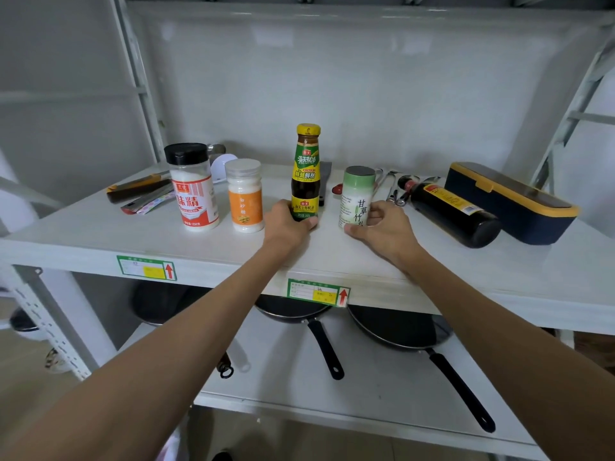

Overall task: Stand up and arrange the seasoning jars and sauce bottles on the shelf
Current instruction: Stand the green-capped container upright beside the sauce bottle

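The left hand [289,221] is gripping the base of the sauce bottle [306,174], which is standing upright mid-shelf [100,234]. The right hand [382,224] is wrapping around the lower half of the green jar [356,197], upright just beside it. Further left, the red jar [194,189] and the orange jar [244,196] are standing close together. At the right, the dark bottle [449,211] is lying on its side, touching the box [512,202].

The sauce bottle is looking like glass: heavy, stiff, smooth, top-heavy when held this low, so gripping mid-body would steady it. The jars are likely light plastic, easy to slide. The dark bottle is probably heavy, breakable and prone to rolling; taking it around the belly seems safest.
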Motion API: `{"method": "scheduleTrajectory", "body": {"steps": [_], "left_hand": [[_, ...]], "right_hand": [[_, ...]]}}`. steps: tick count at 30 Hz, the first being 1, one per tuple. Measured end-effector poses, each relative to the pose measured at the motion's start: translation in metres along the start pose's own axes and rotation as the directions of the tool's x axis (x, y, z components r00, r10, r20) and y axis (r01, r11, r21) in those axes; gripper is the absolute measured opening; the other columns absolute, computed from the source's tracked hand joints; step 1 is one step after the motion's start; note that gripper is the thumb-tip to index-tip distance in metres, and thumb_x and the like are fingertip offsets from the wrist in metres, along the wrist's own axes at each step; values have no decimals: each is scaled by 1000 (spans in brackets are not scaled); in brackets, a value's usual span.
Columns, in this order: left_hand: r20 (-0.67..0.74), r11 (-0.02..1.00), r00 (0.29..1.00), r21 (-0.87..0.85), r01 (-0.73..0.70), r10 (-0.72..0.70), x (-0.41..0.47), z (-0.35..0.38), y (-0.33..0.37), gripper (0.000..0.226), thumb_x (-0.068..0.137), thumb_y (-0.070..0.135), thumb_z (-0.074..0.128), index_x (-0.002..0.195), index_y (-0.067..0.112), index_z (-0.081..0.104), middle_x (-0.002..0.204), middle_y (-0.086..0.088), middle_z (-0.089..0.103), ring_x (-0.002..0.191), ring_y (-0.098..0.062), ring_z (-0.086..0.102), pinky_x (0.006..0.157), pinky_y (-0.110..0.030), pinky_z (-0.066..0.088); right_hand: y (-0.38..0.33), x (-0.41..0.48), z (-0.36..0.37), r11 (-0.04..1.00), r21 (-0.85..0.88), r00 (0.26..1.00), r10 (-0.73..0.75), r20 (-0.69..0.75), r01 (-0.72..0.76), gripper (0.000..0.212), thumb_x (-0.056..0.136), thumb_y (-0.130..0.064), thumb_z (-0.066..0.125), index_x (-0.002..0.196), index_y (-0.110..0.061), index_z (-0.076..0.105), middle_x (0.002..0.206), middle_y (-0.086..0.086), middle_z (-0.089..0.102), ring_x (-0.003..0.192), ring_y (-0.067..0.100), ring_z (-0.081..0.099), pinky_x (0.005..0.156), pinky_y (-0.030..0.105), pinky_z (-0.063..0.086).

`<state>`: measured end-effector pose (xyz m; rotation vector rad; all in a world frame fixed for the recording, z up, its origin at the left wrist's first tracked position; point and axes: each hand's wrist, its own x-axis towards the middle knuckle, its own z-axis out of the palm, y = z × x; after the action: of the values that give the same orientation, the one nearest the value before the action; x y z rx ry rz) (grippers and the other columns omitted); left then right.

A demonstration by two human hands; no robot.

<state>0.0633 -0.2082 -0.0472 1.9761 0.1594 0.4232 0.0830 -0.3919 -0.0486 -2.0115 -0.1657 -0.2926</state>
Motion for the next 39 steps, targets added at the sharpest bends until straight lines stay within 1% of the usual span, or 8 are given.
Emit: {"method": "scheduleTrajectory", "body": {"steps": [10, 15, 21, 23, 26, 29, 33, 39], "left_hand": [[-13, 999, 1000, 23, -26, 27, -5, -6, 2, 48, 79, 20, 79, 122, 5, 63, 118, -9, 69, 93, -12, 58, 82, -18, 41], [8, 1000, 1000, 7, -19, 19, -5, -7, 2, 50, 80, 20, 78, 125, 6, 62, 120, -10, 68, 108, -21, 64, 88, -21, 43], [22, 999, 1000, 40, 19, -20, -13, -6, 7, 47, 83, 20, 75, 124, 3, 60, 123, -12, 66, 110, -22, 60, 83, -21, 40], [-45, 996, 996, 18, 83, -82, -24, -7, 14, 52, 83, 16, 76, 127, 1, 54, 126, -13, 61, 114, -24, 56, 83, -22, 37], [-189, 984, 978, -172, 56, -88, -55, -1, 29, 59, 80, 0, 73, 132, 6, 45, 117, -3, 54, 117, -21, 54, 84, -18, 35], [-39, 951, 997, -304, 51, -65, -82, 26, 52, 56, 77, -1, 74, 126, 11, 49, 117, 0, 56, 109, -14, 56, 80, -17, 41], [330, 901, 931, -337, 273, -158, -90, 78, 87, 60, 77, 17, 80, 129, 10, 49, 127, -6, 57, 99, -15, 54, 68, -14, 40], [499, 896, 831, -210, 391, -245, -78, 151, 125, 69, 76, 33, 79, 130, 7, 46, 127, -9, 55, 114, -28, 56, 89, -33, 49]], "right_hand": [[-1, -4, 0, 997, -47, 995, 50, -91, -54, 57, 65, -24, 90, 110, -10, 57, 92, -5, 65, 74, -2, 58, 59, 13, 43], [-3, -6, 0, 994, -80, 994, 65, -87, -72, 62, 65, -27, 90, 114, -9, 57, 102, 0, 67, 76, -1, 58, 60, 13, 42], [-7, -13, -12, 989, -23, 988, 149, 28, -149, 79, 73, -19, 85, 137, -13, 39, 117, 1, 55, 105, 16, 56, 88, 31, 51], [-9, -6, -24, 981, 70, 983, 181, -10, -180, 68, 79, -4, 74, 137, -11, 40, 121, 7, 53, 112, 22, 55, 95, 38, 51], [-21, 10, -56, 994, 42, 967, 107, -229, -100, 36, 84, 5, 57, 119, -4, 59, 111, 10, 63, 99, 18, 60, 80, 22, 50], [-41, 29, -91, 989, -79, 936, 88, -340, -122, 18, 89, 0, 51, 98, 0, 68, 101, 14, 69, 82, 19, 64, 66, 25, 52], [-57, 67, -126, 906, -319, 943, 194, -269, -277, 12, 88, -9, 56, 97, -2, 53, 92, 14, 55, 82, 26, 52, 53, 25, 40], [-55, 93, -139, 729, -618, 933, 361, -18, -294, 40, 87, -19, 67, 113, 5, 49, 107, 23, 61, 93, 31, 63, 88, 38, 55]]}}
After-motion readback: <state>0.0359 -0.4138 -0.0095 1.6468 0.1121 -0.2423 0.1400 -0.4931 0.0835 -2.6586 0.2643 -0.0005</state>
